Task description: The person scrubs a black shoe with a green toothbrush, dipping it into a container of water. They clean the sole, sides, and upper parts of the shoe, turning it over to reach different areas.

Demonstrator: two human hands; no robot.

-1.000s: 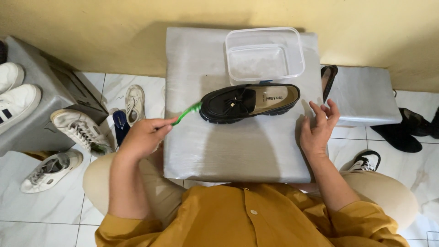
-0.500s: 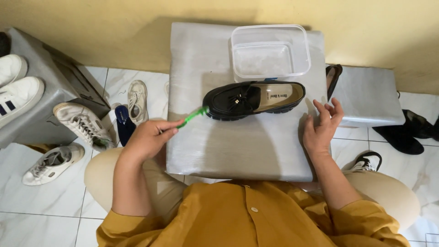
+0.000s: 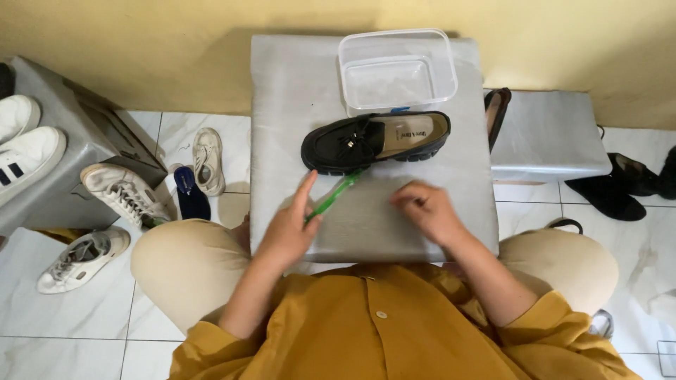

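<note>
grey desk point(image 3: 296, 105) against the yellow wall, smaller grey box point(image 3: 549, 134) beside its right edge. clear plastic tub point(image 3: 396, 70) at the far edge. black loafer point(image 3: 374, 141) lies just in front of the tub, mid desk, toe pointing left. left hand point(image 3: 289, 229) at the near edge, grip closed around a green toothbrush point(image 3: 334, 197), brush tip touching the loafer's sole. right hand point(image 3: 429, 211) over the near right part of the desk, blurred, fingers curled, holding nothing. white sneakers point(image 3: 120, 190) on the floor to the left.
</note>
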